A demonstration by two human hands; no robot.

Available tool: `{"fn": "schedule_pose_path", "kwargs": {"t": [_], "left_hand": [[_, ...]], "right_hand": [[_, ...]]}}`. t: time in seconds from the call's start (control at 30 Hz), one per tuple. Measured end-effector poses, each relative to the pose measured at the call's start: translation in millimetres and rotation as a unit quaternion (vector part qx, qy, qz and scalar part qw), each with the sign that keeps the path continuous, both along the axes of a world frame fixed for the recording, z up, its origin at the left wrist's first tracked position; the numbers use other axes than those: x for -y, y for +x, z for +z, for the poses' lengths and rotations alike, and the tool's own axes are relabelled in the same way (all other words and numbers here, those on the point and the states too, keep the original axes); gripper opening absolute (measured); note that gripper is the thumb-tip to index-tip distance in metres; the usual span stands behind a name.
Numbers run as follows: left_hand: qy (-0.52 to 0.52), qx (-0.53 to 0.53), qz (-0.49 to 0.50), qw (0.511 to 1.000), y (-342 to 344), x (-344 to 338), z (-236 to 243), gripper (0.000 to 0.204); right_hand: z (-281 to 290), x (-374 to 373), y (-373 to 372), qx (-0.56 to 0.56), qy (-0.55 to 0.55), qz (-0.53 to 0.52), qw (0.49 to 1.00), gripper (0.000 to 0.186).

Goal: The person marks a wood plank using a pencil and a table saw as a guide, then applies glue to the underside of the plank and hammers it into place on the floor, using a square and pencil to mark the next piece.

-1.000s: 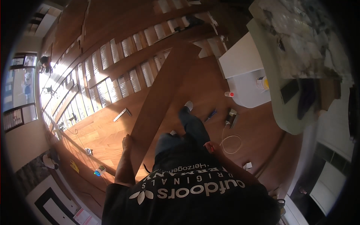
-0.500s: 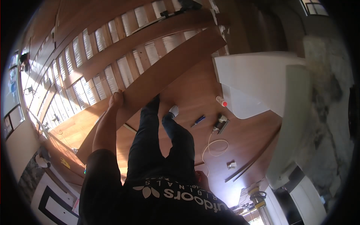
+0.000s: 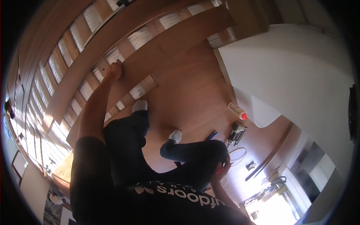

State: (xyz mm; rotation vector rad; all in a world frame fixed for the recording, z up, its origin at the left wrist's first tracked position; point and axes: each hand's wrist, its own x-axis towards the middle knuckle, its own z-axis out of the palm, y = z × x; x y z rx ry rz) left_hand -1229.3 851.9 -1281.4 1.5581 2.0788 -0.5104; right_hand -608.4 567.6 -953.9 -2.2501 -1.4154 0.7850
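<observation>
A long brown wooden floorboard (image 3: pixel 168 47) lies slantwise across the battens in front of me. My left hand (image 3: pixel 115 70) is closed on its far edge, left of the middle. At my bent right knee is my right hand (image 3: pixel 222 169), fingers curled. A bit of red shows at it, but what it holds is too small to make out. Below the board, a strip of wooden battens with silvery material between them (image 3: pixel 137 91) stays uncovered.
A white glue bottle with a red tip (image 3: pixel 238 111), a nail gun (image 3: pixel 237 134) with a pale hose (image 3: pixel 240 150) and a blue-handled tool (image 3: pixel 212 135) lie right of my feet. Large white sheeting (image 3: pixel 277 71) spreads at the right. Another loose board (image 3: pixel 93 50) lies beyond mine.
The board has shifted away from my feet, with my left hand still on it. I have lowered into a crouch, and my right hand has come up to my right knee.
</observation>
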Motion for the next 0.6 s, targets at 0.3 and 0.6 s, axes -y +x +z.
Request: {"fn": "schedule_pose_path", "kwargs": {"t": [0.3,0.6], "left_hand": [[0.008,0.032,0.013,0.999,-16,-83,-73,0.046],[0.007,0.037,0.030,0.999,21,-106,-81,0.043]], "right_hand": [[-92,-22,8,0.051,0.132,-0.079,0.987,0.048],[-95,27,22,0.103,0.145,-0.111,0.978,0.050]]}}
